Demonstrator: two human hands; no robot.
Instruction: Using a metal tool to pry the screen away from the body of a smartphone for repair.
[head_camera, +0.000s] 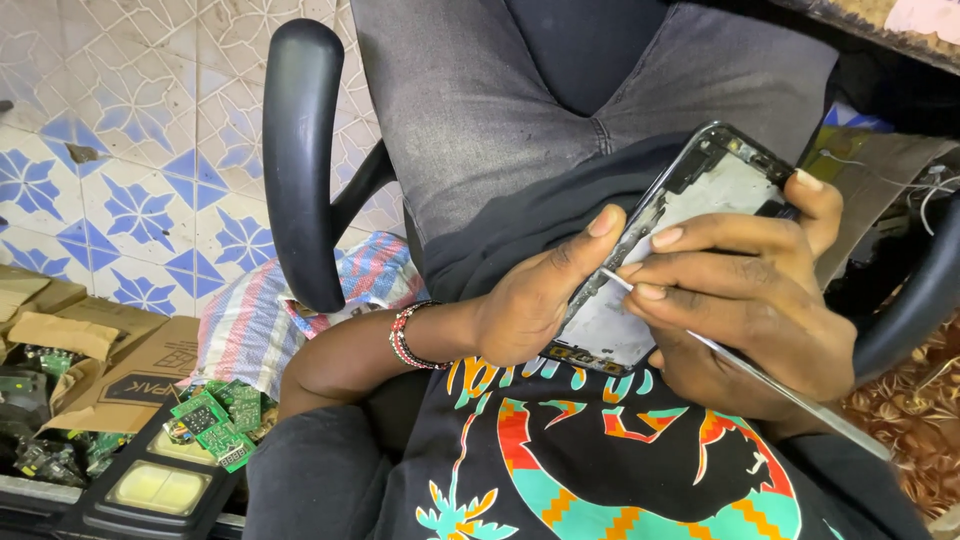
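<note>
Two hands work over the person's lap, seated in a black office chair (298, 160) on a floor of white tiles with blue star patterns (140, 210). The left hand (535, 295) grips the lower left edge of an opened smartphone chassis (668, 250), thumb laid along its side; the chassis is tilted, back cover off, a pale inner plate showing. The right hand (745, 290) pinches a thin metal tool (760, 375) (tweezers or a probe, cannot tell which), its tip touching the chassis edge near the left thumb, while the forefinger hooks over the phone's top corner. A beaded bracelet (404, 338) circles the left wrist.

Lower left, a black compartmented tray (150, 490) holds pale yellow parts, with green circuit boards (215, 418) lying at its upper edge. Flattened cardboard (120, 365) and a striped woven sack (270, 310) lie beside it.

The tool's rear end is blurred, and wires at the right edge (920, 185) are hard to make out.
</note>
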